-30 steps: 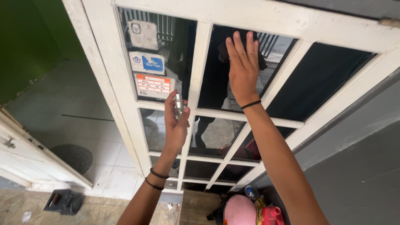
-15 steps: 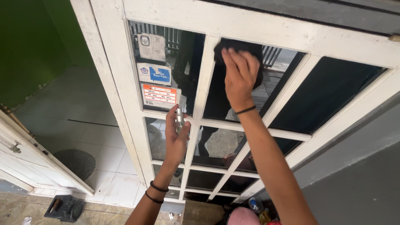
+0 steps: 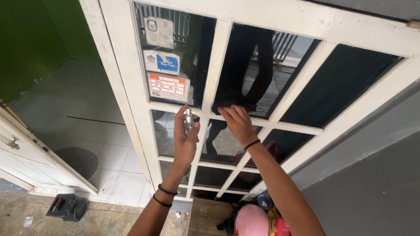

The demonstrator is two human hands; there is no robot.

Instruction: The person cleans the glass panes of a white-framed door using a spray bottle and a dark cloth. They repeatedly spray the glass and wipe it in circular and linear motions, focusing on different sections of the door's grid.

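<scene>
Head view, looking down along both forearms at a white-framed glazed door (image 3: 131,109) with dark panes.

Left hand (image 3: 185,140): raised in front of the vertical glazing bar, fingers (image 3: 179,117) curled around a small silver spray bottle (image 3: 189,118). Thumb on one side, other fingers on the far side, so the bottle is gripped, not resting on anything. It stands roughly upright, long axis near vertical and running along the bar, cap end up. The nozzle's facing is too small to tell. Held close to the glass, likely so it stays ready while the other hand works the pane.

Right hand (image 3: 238,124): palm toward the glass, fingers spread flat and pressing a dark cloth (image 3: 227,105) onto the lower edge of the upper middle pane (image 3: 245,65), just above the horizontal bar. Flat pressure suits wiping; the cloth is pinned between hand and glass rather than clenched in a fist. Only a dark bunched edge of it shows above the fingertips, and it blends with the dark reflection.

Around: three paper stickers (image 3: 162,61) on the upper left pane, well clear of the cloth. Black bands on both wrists. Below, near the door's foot, a pink rounded thing (image 3: 251,220). On the floor at left, a small dark tool-like item (image 3: 65,206).
</scene>
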